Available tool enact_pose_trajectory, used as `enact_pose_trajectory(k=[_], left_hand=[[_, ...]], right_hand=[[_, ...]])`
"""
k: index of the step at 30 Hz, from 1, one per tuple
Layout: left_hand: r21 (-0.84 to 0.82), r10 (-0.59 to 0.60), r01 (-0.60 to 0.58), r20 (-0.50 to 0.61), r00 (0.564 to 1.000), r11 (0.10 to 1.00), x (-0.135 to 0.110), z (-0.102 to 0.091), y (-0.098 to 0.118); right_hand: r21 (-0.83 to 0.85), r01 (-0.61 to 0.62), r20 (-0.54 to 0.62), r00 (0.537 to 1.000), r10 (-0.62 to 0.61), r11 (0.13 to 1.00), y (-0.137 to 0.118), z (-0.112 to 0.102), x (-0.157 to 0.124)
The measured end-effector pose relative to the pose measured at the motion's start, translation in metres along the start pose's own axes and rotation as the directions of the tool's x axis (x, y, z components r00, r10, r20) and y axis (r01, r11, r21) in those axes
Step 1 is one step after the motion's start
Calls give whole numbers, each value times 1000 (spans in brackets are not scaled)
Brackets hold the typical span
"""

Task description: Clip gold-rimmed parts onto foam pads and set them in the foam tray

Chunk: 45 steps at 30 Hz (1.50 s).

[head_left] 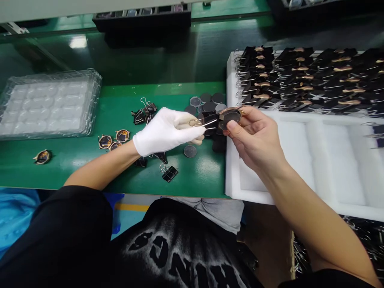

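My left hand (pixel 166 131), in a white glove, pinches the wire handles of a black binder clip (pixel 209 121). My bare right hand (pixel 255 134) holds a round gold-rimmed watch case with a dark disc (pixel 230 117) between thumb and fingers. The clip's jaws meet the left edge of the case. Both are held above the green bench, at the left rim of a white foam tray (pixel 300 160).
Rows of clipped cases (pixel 303 78) fill the foam tray's far section. Loose binder clips (pixel 169 173), dark discs (pixel 190 151) and several gold cases (pixel 114 140) lie on the green mat. A clear plastic blister tray (pixel 48 104) sits at the left.
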<state>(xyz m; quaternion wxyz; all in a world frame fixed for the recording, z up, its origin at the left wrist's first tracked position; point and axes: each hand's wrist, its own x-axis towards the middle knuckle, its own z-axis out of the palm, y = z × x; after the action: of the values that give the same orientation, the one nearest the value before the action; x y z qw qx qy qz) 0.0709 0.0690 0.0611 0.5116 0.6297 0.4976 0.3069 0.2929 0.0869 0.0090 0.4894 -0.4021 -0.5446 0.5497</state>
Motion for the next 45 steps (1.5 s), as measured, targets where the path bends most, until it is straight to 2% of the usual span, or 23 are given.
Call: enact_pose_trajectory(k=[3, 9, 13, 16, 18, 19, 21, 23, 25, 27, 30, 32, 34, 35, 37, 39, 41, 43, 45], left_hand=[[-17, -8, 8, 14, 1000, 1000, 1, -1, -2], [58, -8, 7, 26, 1000, 998, 0, 1, -3], [232, 64, -75, 54, 996, 970, 3, -4, -2], [397, 138, -167, 100, 985, 903, 7, -17, 0], [578, 203, -206, 71, 977, 790, 10, -26, 0], [688, 240, -209, 52, 969, 695, 12, -29, -2], [876, 295, -188, 55, 954, 444, 15, -30, -6], [964, 290, -184, 123, 949, 192, 18, -24, -12], [981, 258, -193, 181, 949, 22, 19, -14, -17], [978, 219, -200, 209, 953, -64, 19, -5, -19], [977, 162, -187, 203, 966, -106, 19, 0, -18], [980, 166, -173, 187, 968, -93, 17, -3, -13], [986, 185, -163, 164, 969, -18, 13, -8, -6], [985, 172, -164, 153, 973, 52, 11, -11, -3], [954, 114, -161, 135, 984, 255, 5, -16, 3], [851, 72, -132, 110, 991, 509, 0, -17, 7], [663, 86, -130, 99, 991, 737, -4, -17, 9], [488, 135, -168, 104, 985, 857, -6, -14, 9], [448, 159, -183, 91, 983, 875, -7, -10, 8]], right_hand=[[8, 0, 32, 999, -1, 1000, 0, 0, 1], [-16, -52, 65, 996, 53, 998, 3, 2, 1], [35, -38, 34, 999, 37, 999, 0, 6, 1], [141, 4, -46, 999, 2, 990, -5, 5, 2], [220, 14, -86, 996, 5, 975, -7, 3, 3], [261, 6, -91, 996, 19, 965, -8, 2, 4], [356, -40, -72, 995, 70, 933, -8, 0, 5], [444, -100, -37, 991, 130, 890, -6, 1, 7], [493, -159, 5, 984, 180, 856, -6, 4, 7], [488, -200, 44, 978, 205, 849, -7, 7, 5], [407, -207, 79, 978, 192, 890, -7, 8, 3], [297, -160, 76, 987, 143, 942, -6, 6, 1], [154, -83, 116, 991, 66, 985, -5, 4, 0], [92, -45, 165, 986, 30, 995, -4, 4, -1], [25, 5, 286, 958, -12, 1000, -5, 4, -3], [39, 18, 345, 938, -30, 999, -6, 5, -4], [123, 4, 316, 948, -43, 992, -8, 6, -5], [228, -19, 264, 964, -43, 974, -10, 7, -6], [289, -40, 232, 972, -30, 956, -11, 8, -6]])
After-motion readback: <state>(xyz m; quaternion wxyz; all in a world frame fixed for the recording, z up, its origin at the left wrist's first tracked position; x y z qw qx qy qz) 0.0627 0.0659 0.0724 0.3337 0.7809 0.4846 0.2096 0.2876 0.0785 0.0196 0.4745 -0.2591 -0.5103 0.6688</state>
